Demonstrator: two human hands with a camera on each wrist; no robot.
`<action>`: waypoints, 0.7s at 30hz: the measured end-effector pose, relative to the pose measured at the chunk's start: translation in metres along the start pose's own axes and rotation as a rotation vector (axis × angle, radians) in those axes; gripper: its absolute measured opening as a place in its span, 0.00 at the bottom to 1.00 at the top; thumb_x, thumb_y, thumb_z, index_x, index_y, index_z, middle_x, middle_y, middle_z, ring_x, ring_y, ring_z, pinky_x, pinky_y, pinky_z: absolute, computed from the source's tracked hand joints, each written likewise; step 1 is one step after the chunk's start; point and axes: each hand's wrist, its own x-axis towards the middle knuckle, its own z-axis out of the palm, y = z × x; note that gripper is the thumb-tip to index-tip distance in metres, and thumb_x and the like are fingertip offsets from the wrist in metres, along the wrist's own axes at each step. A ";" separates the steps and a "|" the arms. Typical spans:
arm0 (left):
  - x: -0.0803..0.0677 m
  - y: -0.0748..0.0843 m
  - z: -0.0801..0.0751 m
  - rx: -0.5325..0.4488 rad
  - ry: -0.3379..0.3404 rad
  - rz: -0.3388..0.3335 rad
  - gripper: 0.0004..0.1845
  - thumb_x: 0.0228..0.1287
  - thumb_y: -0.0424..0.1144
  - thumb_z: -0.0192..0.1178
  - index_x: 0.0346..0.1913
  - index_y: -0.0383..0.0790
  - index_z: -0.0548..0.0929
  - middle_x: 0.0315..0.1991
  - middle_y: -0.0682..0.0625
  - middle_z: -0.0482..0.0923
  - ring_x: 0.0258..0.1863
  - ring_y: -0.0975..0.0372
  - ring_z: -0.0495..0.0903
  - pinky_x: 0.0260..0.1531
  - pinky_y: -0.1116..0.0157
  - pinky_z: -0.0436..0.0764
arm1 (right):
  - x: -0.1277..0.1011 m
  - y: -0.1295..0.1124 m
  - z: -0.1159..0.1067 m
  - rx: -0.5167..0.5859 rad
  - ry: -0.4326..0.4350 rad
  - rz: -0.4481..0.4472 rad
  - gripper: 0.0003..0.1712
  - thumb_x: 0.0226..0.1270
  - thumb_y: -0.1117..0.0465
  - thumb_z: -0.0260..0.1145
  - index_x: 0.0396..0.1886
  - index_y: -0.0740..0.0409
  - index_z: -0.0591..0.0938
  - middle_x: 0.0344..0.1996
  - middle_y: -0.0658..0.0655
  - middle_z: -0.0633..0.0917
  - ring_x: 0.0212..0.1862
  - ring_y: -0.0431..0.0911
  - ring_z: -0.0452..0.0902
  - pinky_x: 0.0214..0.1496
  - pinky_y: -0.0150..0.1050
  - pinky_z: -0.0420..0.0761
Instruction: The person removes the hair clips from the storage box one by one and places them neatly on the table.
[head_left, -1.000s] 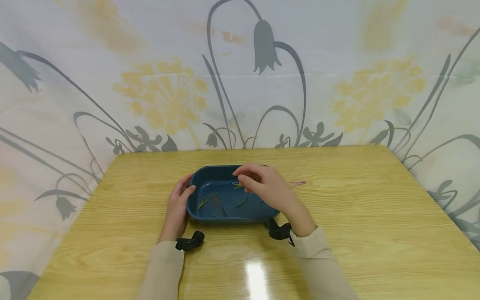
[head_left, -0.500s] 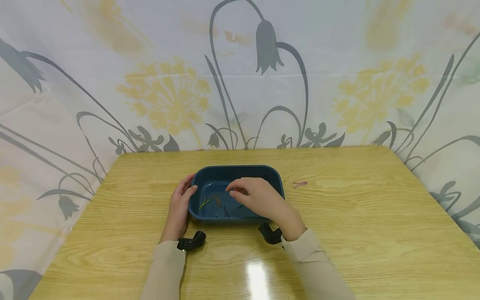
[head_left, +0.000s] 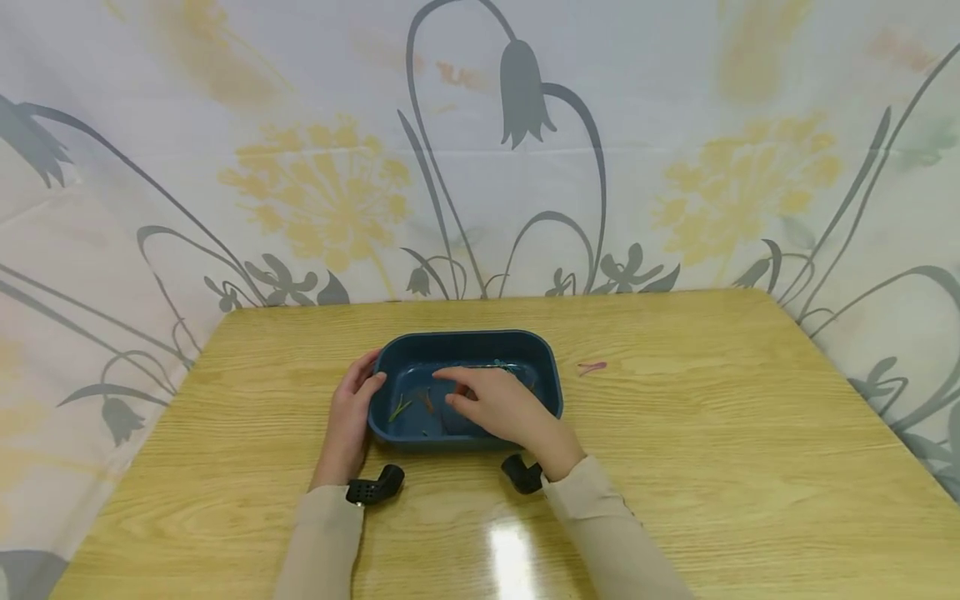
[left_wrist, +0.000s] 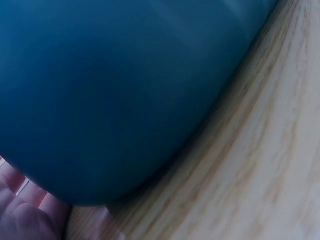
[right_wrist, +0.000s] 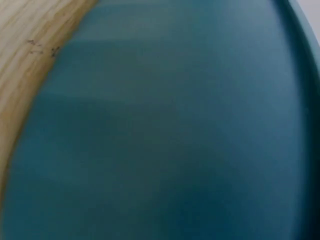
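The left hand (head_left: 350,408) grips the dark blue oblong plastic tray's (head_left: 546,367) left rim mid-tabletop; the right hand (head_left: 495,402), fingers loosely curled, reaches inside.

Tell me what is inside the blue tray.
The blue tray holds thin coloured strips: a green one and a reddish one on the left. The right hand reaches in and covers the middle, so whatever lies beneath it is hidden.

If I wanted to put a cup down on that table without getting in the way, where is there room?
The wooden table is bare right of the small pink piece, and also left of the left hand and behind the blue tray. It is crowded in the middle: the right hand is in the tray, with both sleeves along the near edge.
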 end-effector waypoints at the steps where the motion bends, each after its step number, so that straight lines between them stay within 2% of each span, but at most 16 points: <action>1: 0.000 0.000 0.000 -0.007 0.001 0.002 0.21 0.69 0.42 0.49 0.64 0.50 0.67 0.64 0.55 0.64 0.61 0.65 0.65 0.59 0.65 0.64 | 0.000 0.001 0.001 0.008 -0.005 0.008 0.24 0.69 0.56 0.54 0.64 0.49 0.69 0.30 0.48 0.82 0.23 0.36 0.70 0.30 0.33 0.71; 3: 0.000 0.000 0.001 -0.015 0.003 0.006 0.21 0.69 0.41 0.49 0.64 0.49 0.67 0.64 0.54 0.64 0.61 0.64 0.65 0.60 0.64 0.63 | 0.001 0.002 0.003 0.025 -0.020 0.022 0.25 0.69 0.56 0.55 0.65 0.50 0.67 0.34 0.49 0.82 0.25 0.36 0.72 0.31 0.34 0.73; 8: -0.001 0.000 0.002 -0.012 0.005 0.004 0.21 0.69 0.42 0.49 0.64 0.49 0.67 0.64 0.54 0.64 0.62 0.64 0.64 0.61 0.63 0.62 | 0.002 0.008 0.010 0.014 -0.055 0.044 0.26 0.68 0.55 0.55 0.65 0.50 0.67 0.33 0.45 0.81 0.28 0.35 0.73 0.33 0.33 0.73; 16: -0.001 0.001 0.002 -0.015 0.009 0.013 0.21 0.68 0.42 0.50 0.63 0.50 0.68 0.64 0.55 0.65 0.61 0.64 0.64 0.61 0.63 0.62 | 0.004 0.010 0.013 -0.023 -0.119 0.057 0.22 0.68 0.53 0.55 0.61 0.49 0.72 0.35 0.45 0.82 0.33 0.35 0.76 0.36 0.33 0.75; 21: -0.001 0.001 0.001 -0.026 0.007 0.009 0.21 0.69 0.41 0.49 0.63 0.49 0.67 0.64 0.54 0.64 0.62 0.64 0.64 0.61 0.63 0.61 | 0.006 0.011 0.014 -0.015 -0.168 0.057 0.18 0.69 0.53 0.54 0.56 0.48 0.77 0.41 0.46 0.83 0.36 0.36 0.77 0.40 0.35 0.75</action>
